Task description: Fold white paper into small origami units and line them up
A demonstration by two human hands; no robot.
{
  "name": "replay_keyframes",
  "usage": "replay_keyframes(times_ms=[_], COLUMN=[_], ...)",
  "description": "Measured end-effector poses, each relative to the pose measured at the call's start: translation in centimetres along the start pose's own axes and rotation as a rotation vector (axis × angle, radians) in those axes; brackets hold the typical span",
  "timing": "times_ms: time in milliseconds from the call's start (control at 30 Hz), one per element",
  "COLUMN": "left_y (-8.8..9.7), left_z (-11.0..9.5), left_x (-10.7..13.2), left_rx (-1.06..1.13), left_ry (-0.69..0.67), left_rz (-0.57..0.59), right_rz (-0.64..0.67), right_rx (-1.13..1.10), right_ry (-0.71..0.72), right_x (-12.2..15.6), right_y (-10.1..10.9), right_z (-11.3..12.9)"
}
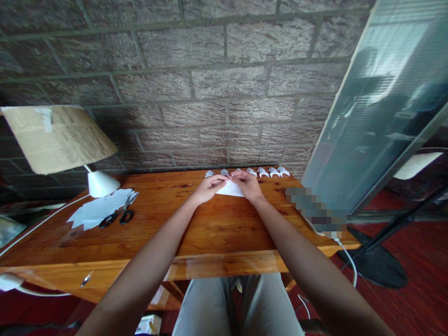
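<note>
Right over the middle of the wooden table, the white paper is sitting between two busy hands! The left hand is gripping its left side, and the right hand is pinching it by the upper right, fingertips nearly meeting. Along the table's far edge, folded paper pieces are lining up in a row. Toward the table's left end, black-handled scissors are lying against paper sheets, and a lamp is standing just behind.

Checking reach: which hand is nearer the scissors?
Left. The left hand holds the white paper, to the right of the scissors; the right hand, on the same paper, is farther right.
</note>
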State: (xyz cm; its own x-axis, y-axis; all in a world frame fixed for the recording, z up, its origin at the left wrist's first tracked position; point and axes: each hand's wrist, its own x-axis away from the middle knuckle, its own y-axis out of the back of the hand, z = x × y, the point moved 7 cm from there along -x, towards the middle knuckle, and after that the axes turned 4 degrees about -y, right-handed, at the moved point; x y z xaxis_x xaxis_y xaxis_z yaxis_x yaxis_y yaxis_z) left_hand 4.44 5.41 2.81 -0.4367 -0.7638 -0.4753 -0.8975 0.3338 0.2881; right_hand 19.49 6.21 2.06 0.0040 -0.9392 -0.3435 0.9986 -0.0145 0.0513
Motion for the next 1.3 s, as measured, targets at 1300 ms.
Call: replay_keyframes(times_ms=[1300], left_y=[1.2], left_z=[2.3], left_x=[0.3], left_rx=[0.214], left_ry=[0.247], left_rz=[-0.207], right_rz=[-0.145], right_rx=[0.108], right_ry=[0.056], right_x=[0.1], right_y=[1.0], right_z=[0.8])
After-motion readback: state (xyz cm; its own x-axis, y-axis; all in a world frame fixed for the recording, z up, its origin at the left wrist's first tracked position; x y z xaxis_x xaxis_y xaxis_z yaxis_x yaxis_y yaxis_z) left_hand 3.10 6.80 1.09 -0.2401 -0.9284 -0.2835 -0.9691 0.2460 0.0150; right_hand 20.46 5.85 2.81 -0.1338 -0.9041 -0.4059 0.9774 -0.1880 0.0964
